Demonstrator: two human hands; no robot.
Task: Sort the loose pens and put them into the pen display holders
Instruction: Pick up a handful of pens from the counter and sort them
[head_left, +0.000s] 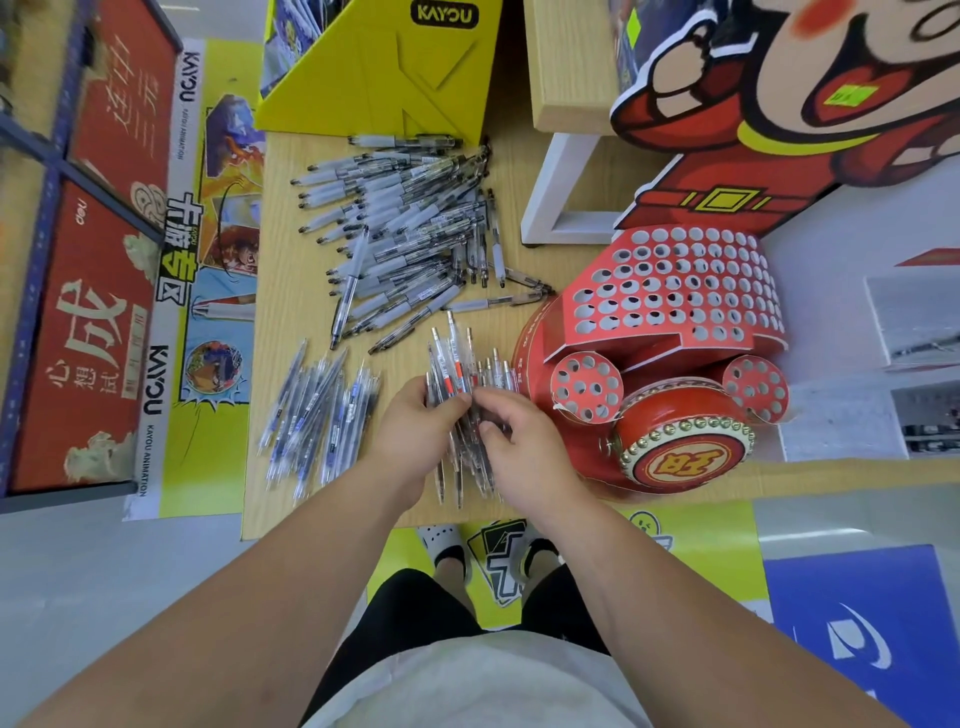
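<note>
Left hand (415, 421) and right hand (511, 439) both grip one bundle of red pens (457, 364), tips fanned above the worktop (291, 130), just beside the holder (670, 291). Blue pens (317, 415) lie left, black pens (410, 228) beyond. Risk: the loose fan slips and mixes into neighbouring piles.
</note>
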